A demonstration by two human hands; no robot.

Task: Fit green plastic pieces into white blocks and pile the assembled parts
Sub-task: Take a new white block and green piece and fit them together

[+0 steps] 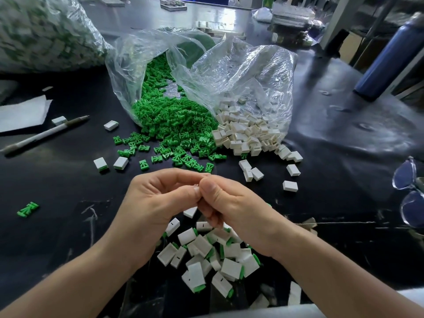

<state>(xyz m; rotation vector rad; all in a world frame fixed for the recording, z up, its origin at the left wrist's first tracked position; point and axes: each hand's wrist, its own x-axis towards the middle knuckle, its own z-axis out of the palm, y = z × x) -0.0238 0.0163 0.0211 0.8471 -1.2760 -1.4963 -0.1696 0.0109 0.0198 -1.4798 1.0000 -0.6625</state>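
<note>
Now your left hand [158,203] and right hand [231,210] pinch one part [196,187] in curled fingers [181,177]. Your pile [230,266] by the desk's [68,226] near edge is small; many greens [174,120] and blocks [243,131] wait.

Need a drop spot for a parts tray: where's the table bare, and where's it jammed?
Bare: the table left of the left hand, between the pen and the lone green piece; also right, between the loose white blocks and the glasses. Crowded: spilled green pieces, the white-block bag mouth, the assembled pile under the right hand.

Left hand [153,207], right hand [234,207], fingertips [207,187] together.
</note>
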